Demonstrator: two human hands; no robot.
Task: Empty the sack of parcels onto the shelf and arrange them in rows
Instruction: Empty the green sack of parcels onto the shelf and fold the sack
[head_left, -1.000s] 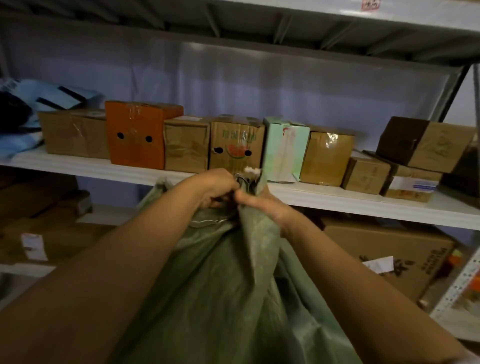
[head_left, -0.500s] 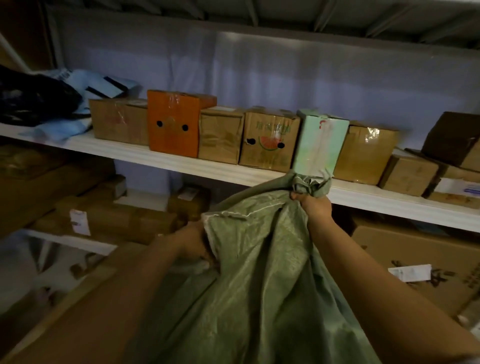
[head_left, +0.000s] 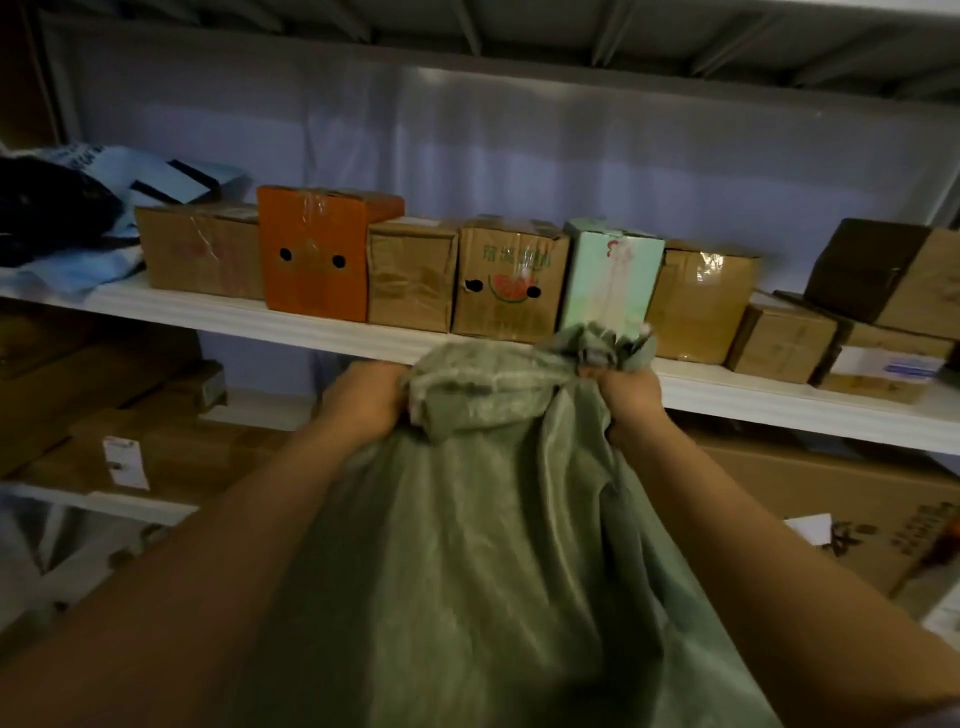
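My left hand (head_left: 363, 397) and right hand (head_left: 631, 389) each grip the bunched mouth of the green sack (head_left: 483, 545). The sack hangs lengthwise below both hands, its mouth level with the shelf (head_left: 218, 312) edge just ahead, so I judge it must go up and forward.

A pale wrinkled sheet (head_left: 519, 145) is hanging as the backdrop, under grey metal ribs (head_left: 519, 31) running overhead. Down at the left, brown cartons (head_left: 171, 447) are lying stacked, one wearing a white label (head_left: 123, 462). At the lower right, a large printed carton (head_left: 831, 499) is sitting with a white slip (head_left: 813, 527) on it.
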